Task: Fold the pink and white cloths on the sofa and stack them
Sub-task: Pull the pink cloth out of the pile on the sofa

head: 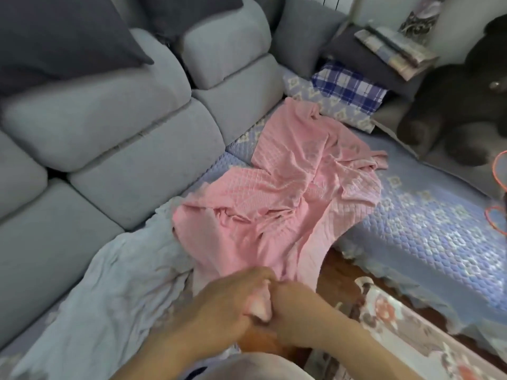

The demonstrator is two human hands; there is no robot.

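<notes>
Head view: left hand [227,300] and right hand [290,303], touching at 6 o'clock, each grip a bunched corner of the pink cloth [288,193], which lies crumpled mid-frame on the sofa [115,127] seat. White cloth [109,292] spreads at 8 o'clock, beside it.

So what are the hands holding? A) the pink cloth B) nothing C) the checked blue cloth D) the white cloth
A: both hands, left and right, pinch the near edge of the pink cloth; the white cloth lies untouched beside it.
</notes>
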